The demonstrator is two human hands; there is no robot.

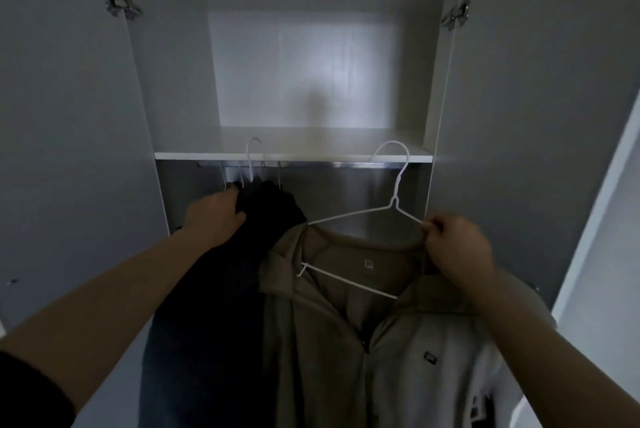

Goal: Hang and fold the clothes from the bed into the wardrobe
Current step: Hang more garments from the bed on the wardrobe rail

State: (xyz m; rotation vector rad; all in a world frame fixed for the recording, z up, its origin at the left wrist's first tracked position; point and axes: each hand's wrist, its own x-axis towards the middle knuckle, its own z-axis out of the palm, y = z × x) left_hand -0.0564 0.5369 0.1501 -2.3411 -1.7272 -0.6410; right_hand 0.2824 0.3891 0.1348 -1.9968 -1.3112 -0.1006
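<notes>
2 hands are in view, the left hand (214, 216) at 9 o'clock of centre and the right hand (457, 247) at 3 o'clock. There is 1 wardrobe (311, 74) with 2 open doors, the left door (62, 116) at 9 o'clock and the right door (536, 98) at 3 o'clock. It has 2 metal hinges – 1 (121, 1) at 10 o'clock and 1 (457, 10) at 2 o'clock. Inside are 1 shelf (294, 156) and 1 rail (329, 164) just under it. 1 white hanger (394, 200) carries 1 beige jacket (311, 341) at 5 o'clock. At least 3 thin hooks (250, 157) show at the rail – their exact count is unclear. Dark clothing (214, 306) hangs below them at 7 o'clock, and the number of pieces cannot be told.
</notes>
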